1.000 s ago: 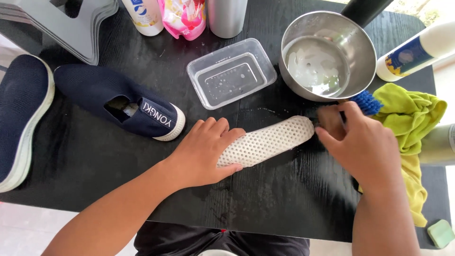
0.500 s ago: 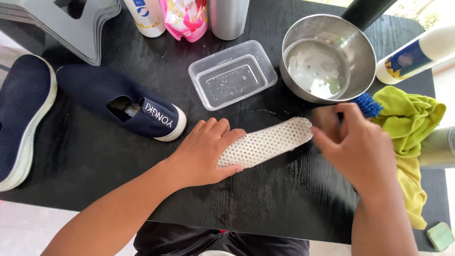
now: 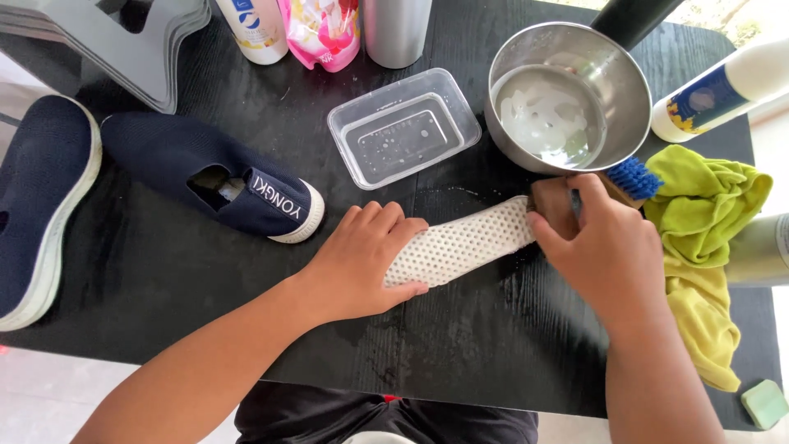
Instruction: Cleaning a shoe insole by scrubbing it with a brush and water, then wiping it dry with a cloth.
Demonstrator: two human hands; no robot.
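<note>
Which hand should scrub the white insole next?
Probably the right hand: it already grips the blue-bristled brush at the end of the white insole. The left hand lies flat on the insole's other end, pinning it to the black table.

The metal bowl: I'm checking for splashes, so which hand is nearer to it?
Right. The right hand grips the brush just below the metal bowl; the left hand presses the insole, farther off.

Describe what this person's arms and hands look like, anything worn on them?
Both forearms are bare as far as the view shows: no sleeves, no gloves. The left hand and the right hand show no rings, watch or bracelet. The fingernails look short and unpainted. No marks are visible.
</note>
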